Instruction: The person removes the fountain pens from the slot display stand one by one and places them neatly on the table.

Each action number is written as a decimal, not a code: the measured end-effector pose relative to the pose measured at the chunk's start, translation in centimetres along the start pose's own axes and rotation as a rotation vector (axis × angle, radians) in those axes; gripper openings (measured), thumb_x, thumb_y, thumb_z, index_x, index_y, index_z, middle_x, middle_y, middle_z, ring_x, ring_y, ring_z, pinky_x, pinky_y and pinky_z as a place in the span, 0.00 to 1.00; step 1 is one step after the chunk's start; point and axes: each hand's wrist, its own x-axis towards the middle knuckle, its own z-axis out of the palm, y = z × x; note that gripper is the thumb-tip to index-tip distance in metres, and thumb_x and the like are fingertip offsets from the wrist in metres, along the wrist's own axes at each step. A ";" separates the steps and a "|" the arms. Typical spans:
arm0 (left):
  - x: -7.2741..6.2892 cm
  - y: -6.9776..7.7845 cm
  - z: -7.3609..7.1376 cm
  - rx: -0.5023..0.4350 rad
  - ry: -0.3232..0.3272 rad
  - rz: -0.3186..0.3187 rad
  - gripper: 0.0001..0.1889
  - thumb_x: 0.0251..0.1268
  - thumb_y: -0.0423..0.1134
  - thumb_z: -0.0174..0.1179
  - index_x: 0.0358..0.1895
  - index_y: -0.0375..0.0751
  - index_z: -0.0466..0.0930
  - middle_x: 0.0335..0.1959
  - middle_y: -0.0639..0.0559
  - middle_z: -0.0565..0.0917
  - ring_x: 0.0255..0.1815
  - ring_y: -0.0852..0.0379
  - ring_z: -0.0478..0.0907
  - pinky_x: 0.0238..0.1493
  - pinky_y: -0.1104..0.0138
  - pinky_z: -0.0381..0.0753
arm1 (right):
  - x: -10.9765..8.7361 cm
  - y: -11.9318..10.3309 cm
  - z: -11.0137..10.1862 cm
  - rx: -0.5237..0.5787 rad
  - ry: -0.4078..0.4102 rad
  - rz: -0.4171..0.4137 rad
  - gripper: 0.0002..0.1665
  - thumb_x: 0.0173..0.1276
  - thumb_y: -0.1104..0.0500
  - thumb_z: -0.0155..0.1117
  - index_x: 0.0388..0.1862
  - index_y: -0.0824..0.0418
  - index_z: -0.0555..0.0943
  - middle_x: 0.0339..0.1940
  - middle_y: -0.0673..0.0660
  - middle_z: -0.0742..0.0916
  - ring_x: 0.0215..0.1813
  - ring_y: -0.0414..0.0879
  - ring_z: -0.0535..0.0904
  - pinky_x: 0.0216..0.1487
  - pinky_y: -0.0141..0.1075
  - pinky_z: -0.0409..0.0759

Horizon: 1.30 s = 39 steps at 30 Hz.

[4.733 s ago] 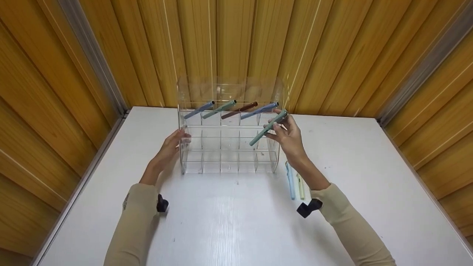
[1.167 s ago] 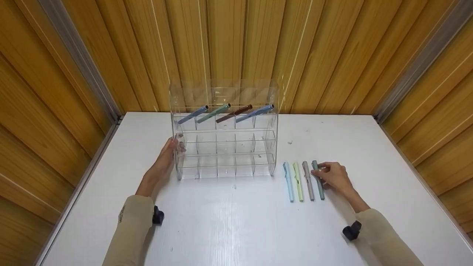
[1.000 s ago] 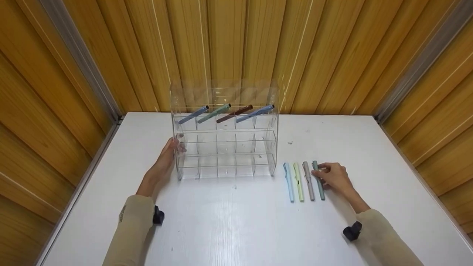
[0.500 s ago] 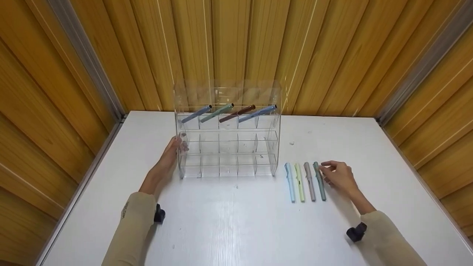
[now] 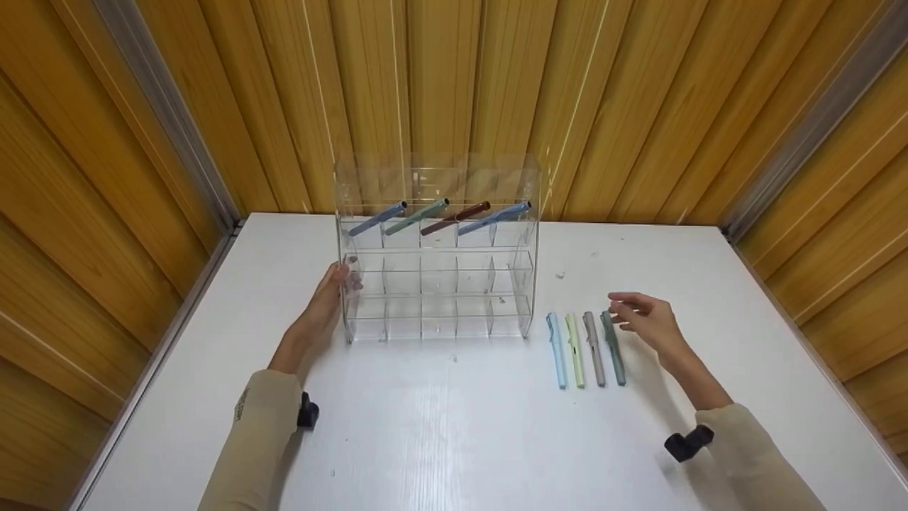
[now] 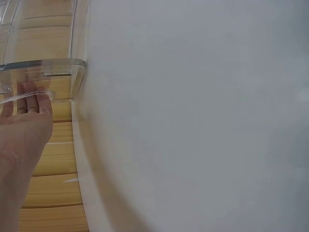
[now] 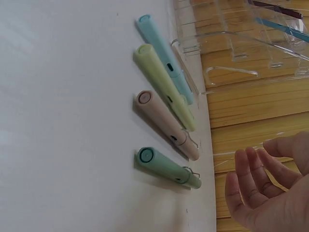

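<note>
A clear acrylic pen rack point(image 5: 438, 248) stands at the table's back, with several pens slanting in its top row: a blue pen point(image 5: 378, 218), a green pen point(image 5: 417, 217), a brown pen point(image 5: 455, 218) and another blue pen point(image 5: 495, 218). My left hand point(image 5: 320, 298) grips its left side, fingertips showing through the plastic. On the table to the right lie a light blue pen point(image 5: 557, 350), a yellow-green pen point(image 5: 575, 350), a grey-brown pen point(image 5: 594, 348) and a dark green pen point(image 5: 613, 348), side by side. Beside the dark green pen's upper end, my right hand point(image 5: 651, 323) hovers, holding nothing, fingers loosely bent.
The white table point(image 5: 425, 426) runs back to wood-patterned panels point(image 5: 440, 85), which also rise on both sides. Lower rows of the rack hold no pens. Black wrist cameras point(image 5: 688, 443) stick out from both sleeves.
My right hand carried a green pen away from the rack, laid it at the right end of the row, released it and lifted off. A grey-brown pen now shows too. My left hand stayed at the rack.
</note>
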 end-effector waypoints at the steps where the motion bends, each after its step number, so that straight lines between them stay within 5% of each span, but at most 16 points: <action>1: 0.0 0.0 0.1 0.000 -0.001 -0.001 0.44 0.76 0.76 0.34 0.87 0.62 0.36 0.89 0.50 0.33 0.88 0.49 0.20 0.83 0.43 0.18 | 0.0 -0.2 0.0 0.019 -0.013 0.004 0.27 0.82 0.55 0.60 0.70 0.73 0.75 0.51 0.54 0.89 0.45 0.33 0.87 0.48 0.26 0.86; 11: 0.0 0.0 0.2 -0.022 0.003 0.008 0.42 0.80 0.70 0.32 0.87 0.57 0.32 0.89 0.48 0.32 0.88 0.48 0.20 0.84 0.44 0.18 | -0.1 -2.1 1.5 0.023 -0.097 -0.065 0.25 0.82 0.56 0.60 0.70 0.70 0.77 0.51 0.59 0.89 0.44 0.36 0.88 0.49 0.26 0.86; 20: 0.0 0.0 0.0 0.014 -0.006 0.068 0.44 0.78 0.74 0.31 0.87 0.52 0.41 0.89 0.42 0.37 0.89 0.44 0.25 0.84 0.42 0.21 | 0.4 -4.7 3.9 0.131 -0.137 -0.121 0.25 0.81 0.56 0.62 0.68 0.70 0.77 0.42 0.43 0.89 0.43 0.37 0.87 0.48 0.29 0.88; 26: 0.0 0.0 0.0 0.011 -0.010 0.045 0.45 0.78 0.74 0.33 0.87 0.53 0.39 0.89 0.44 0.39 0.89 0.46 0.29 0.85 0.44 0.22 | 1.2 -6.8 5.3 0.214 -0.100 -0.191 0.25 0.80 0.58 0.63 0.69 0.71 0.77 0.49 0.43 0.88 0.49 0.37 0.87 0.52 0.30 0.88; 31: 0.0 0.1 0.0 0.011 -0.017 0.039 0.44 0.79 0.73 0.33 0.87 0.54 0.39 0.89 0.44 0.38 0.89 0.46 0.28 0.85 0.43 0.22 | 2.0 -8.9 6.5 0.293 -0.043 -0.253 0.24 0.79 0.60 0.64 0.68 0.70 0.77 0.54 0.52 0.89 0.50 0.39 0.88 0.54 0.32 0.88; 39: -0.1 0.1 0.0 0.024 -0.006 0.052 0.42 0.81 0.70 0.32 0.87 0.52 0.40 0.86 0.39 0.48 0.88 0.42 0.42 0.85 0.43 0.27 | 3.5 -11.7 8.5 0.409 -0.022 -0.307 0.26 0.78 0.66 0.62 0.73 0.70 0.74 0.58 0.51 0.89 0.51 0.38 0.89 0.54 0.32 0.88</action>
